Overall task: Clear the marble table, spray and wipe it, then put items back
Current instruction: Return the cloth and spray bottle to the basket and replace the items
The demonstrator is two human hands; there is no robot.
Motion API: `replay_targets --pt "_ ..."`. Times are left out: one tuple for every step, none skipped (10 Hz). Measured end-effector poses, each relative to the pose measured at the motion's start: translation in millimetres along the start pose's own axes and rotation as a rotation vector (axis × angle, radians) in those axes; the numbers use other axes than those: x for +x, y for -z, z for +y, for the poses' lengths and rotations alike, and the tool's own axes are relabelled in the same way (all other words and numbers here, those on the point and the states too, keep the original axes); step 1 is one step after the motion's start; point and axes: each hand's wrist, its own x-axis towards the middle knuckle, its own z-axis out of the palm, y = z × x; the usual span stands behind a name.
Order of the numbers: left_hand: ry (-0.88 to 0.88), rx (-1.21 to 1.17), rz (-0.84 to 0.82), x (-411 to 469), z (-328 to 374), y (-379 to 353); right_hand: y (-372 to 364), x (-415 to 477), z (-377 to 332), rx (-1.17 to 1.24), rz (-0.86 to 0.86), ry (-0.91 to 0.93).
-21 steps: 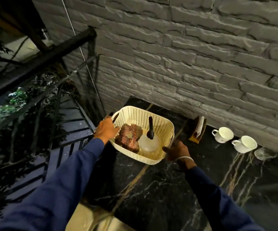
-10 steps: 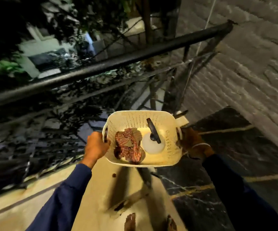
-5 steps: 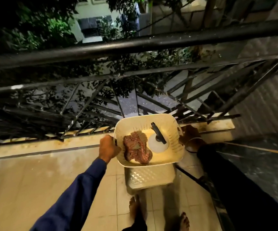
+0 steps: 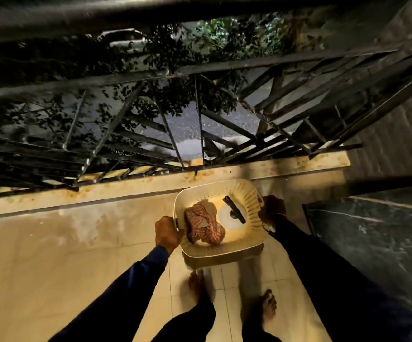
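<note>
I hold a cream perforated plastic basket (image 4: 247,193) low over the tiled floor. My left hand (image 4: 167,232) grips its left rim and my right hand (image 4: 272,210) grips its right rim. Inside lie a crumpled red striped cloth (image 4: 203,225) and a white spray bottle (image 4: 229,217) with a black nozzle, on its side. The black marble table (image 4: 377,238) shows at the right edge, a little away from the basket.
A black metal railing (image 4: 200,114) runs along the balcony edge ahead, above a low yellowish kerb (image 4: 126,187). A grey brick wall (image 4: 397,134) stands at the right. My bare feet (image 4: 269,307) stand on beige floor tiles below the basket.
I have turned left, away from the marble table, with the basket in both hands. The basket has dropped from table height down close to the floor by the railing.
</note>
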Motion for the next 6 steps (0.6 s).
replay_targets --pt "-0.020 -0.011 0.018 6.1 0.2 -3.2 -5.3 -0.1 5.5 -0.029 0.022 0.008" --pt "-0.023 0.007 -0.001 9.6 1.3 -3.1 -1.7 -7.2 3.7 -0.009 0.004 -0.020" --pt "-0.010 -0.003 -0.003 9.9 -0.2 -6.7 -4.8 -10.3 3.3 0.029 0.013 -0.031" --pt "0.020 -0.011 0.000 8.4 0.2 -8.0 -6.4 -16.3 0.8 0.015 0.014 -0.041" --pt "0.041 -0.044 -0.021 6.1 3.5 -6.5 -5.3 -20.2 4.7 0.028 -0.028 -0.045" --pt "0.017 -0.076 0.059 -1.2 13.7 1.3 0.1 -29.1 4.1 0.048 -0.086 -0.044"
